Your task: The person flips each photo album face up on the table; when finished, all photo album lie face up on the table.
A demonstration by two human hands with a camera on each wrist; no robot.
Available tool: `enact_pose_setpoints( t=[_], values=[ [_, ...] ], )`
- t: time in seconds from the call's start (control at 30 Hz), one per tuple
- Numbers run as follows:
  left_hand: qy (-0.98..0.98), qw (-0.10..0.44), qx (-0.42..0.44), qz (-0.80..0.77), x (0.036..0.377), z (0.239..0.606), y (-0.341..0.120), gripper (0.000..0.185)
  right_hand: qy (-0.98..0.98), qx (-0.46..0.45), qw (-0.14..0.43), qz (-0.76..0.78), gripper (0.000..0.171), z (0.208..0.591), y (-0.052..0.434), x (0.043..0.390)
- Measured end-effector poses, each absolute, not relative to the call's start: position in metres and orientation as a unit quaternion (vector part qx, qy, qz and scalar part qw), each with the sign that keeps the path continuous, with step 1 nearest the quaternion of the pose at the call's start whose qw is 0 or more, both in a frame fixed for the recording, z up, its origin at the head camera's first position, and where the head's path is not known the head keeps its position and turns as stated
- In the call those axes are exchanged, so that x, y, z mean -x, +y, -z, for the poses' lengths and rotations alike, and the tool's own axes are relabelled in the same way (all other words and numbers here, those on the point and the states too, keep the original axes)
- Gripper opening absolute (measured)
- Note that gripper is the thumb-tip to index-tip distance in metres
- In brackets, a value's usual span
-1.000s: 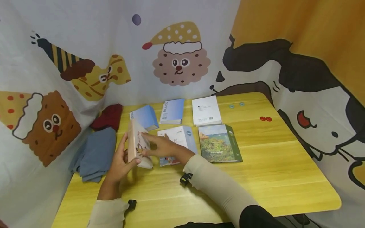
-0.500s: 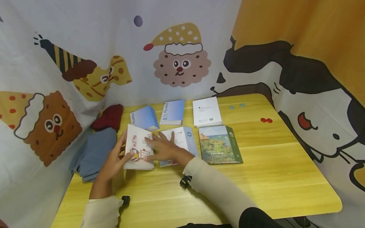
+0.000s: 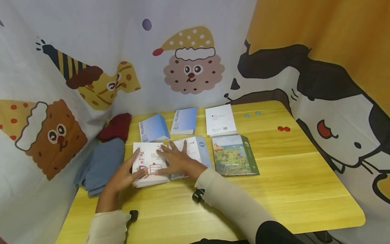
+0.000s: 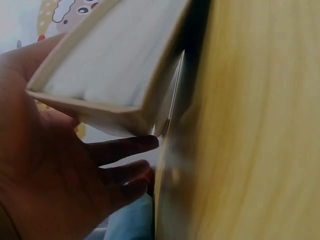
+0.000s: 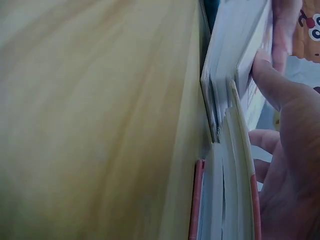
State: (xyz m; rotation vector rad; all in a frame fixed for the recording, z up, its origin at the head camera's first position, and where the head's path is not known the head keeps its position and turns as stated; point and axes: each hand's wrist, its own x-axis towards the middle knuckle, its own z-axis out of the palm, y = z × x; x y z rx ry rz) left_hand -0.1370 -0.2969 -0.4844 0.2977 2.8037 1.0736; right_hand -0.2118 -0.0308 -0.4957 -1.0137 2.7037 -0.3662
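A thick white photo album with a cartoon cover lies face up at the left of the yellow table. My left hand rests at its left side, thumb on the cover; in the left wrist view the fingers reach out straight past the album's edge. With fingers spread, my right hand touches the cover's right part, its thumb laid on top. Beneath that hand, a second white album with a blue spine is partly hidden. The right wrist view shows the page edges of both albums side by side.
Behind stand two blue POLAROID albums and a white one. A landscape-covered photo album lies right of my hands. Folded blue cloth and dark red cloth sit left. Small red discs and pale blue discs lie far right.
The cartoon album, held upright and then tilted between both hands, has come down flat on the table. My left hand has loosened along its side; the right fingers have spread over the cover.
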Motion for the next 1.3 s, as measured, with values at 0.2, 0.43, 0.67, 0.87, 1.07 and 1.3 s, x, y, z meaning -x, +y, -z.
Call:
enact_pose_setpoints(
  t=[0.2, 0.43, 0.67, 0.87, 1.07, 1.3],
  values=[
    [0.919, 0.098, -0.101, -0.367, 0.141, 0.492, -0.297, 0.095, 0.930, 0.340, 0.100, 0.097, 0.100, 0.496, -0.033, 0.211],
    [0.941, 0.078, -0.109, -0.312, 0.143, 0.489, -0.294, 0.093, 0.935, 0.329, 0.097, 0.090, 0.099, 0.496, -0.034, 0.211],
    [0.957, 0.071, -0.097, -0.265, 0.138, 0.488, -0.288, 0.091, 0.933, 0.329, 0.111, 0.092, 0.104, 0.496, -0.029, 0.209],
    [0.968, 0.061, -0.113, -0.216, 0.140, 0.476, -0.263, 0.091, 0.942, 0.301, 0.111, 0.098, 0.103, 0.488, -0.010, 0.219],
    [0.973, 0.056, -0.134, -0.179, 0.144, 0.470, -0.229, 0.092, 0.944, 0.278, 0.123, 0.131, 0.101, 0.479, 0.025, 0.231],
    [0.971, 0.068, -0.150, -0.174, 0.151, 0.474, -0.199, 0.095, 0.950, 0.245, 0.127, 0.146, 0.101, 0.480, 0.067, 0.245]
  ],
)
